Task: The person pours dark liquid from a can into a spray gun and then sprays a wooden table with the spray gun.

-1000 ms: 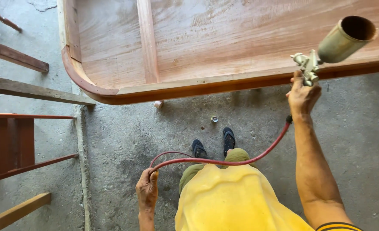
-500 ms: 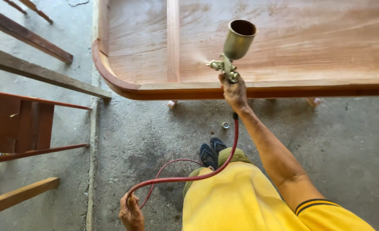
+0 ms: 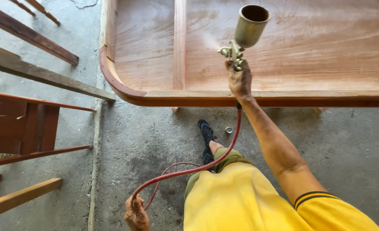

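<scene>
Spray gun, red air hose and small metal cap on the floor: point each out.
spray gun [image 3: 246, 32], head view, on the side of its metal cup.
red air hose [image 3: 189, 171], head view, mid-length.
small metal cap [image 3: 228, 130], head view, its top.

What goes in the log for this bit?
right hand: holds spray gun over wooden panel | left hand: grips red hose
</scene>
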